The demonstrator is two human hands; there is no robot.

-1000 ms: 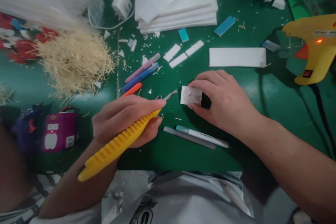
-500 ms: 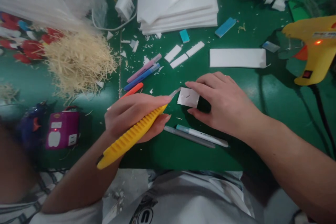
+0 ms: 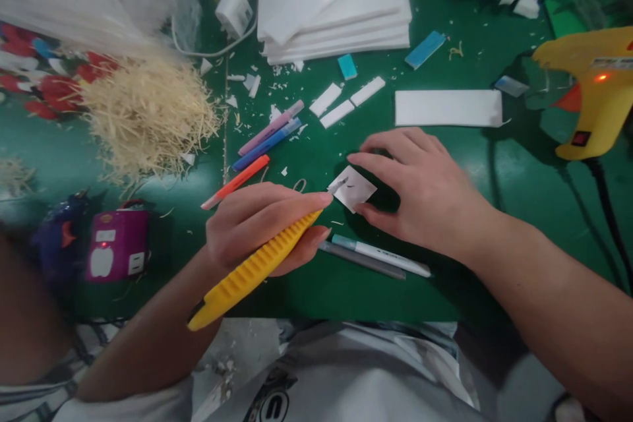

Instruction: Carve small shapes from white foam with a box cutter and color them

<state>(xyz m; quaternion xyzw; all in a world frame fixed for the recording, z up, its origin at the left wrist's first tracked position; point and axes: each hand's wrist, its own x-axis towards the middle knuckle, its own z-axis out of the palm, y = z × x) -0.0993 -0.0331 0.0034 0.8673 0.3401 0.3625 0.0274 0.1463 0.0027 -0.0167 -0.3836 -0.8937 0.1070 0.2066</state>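
My left hand is closed round a yellow utility knife, its ridged handle slanting back toward my body. The blade tip rests on a small white square of board, which bears a short dark curved mark. My right hand is on the square's right side, thumb at its lower corner and index finger by its upper corner, holding it between them. Just below lie a white marker with a teal end and a grey marker. An orange marker lies beside my left hand.
A stack of white boards stands at the back, with white strips before it. A white rectangle lies right of centre. The lit yellow glue gun is far right. Straw and a purple box are left.
The white square has turned to a diamond position between my right fingers. My left hand moved slightly right and down, bringing the knife blade over the square. More of the orange marker shows.
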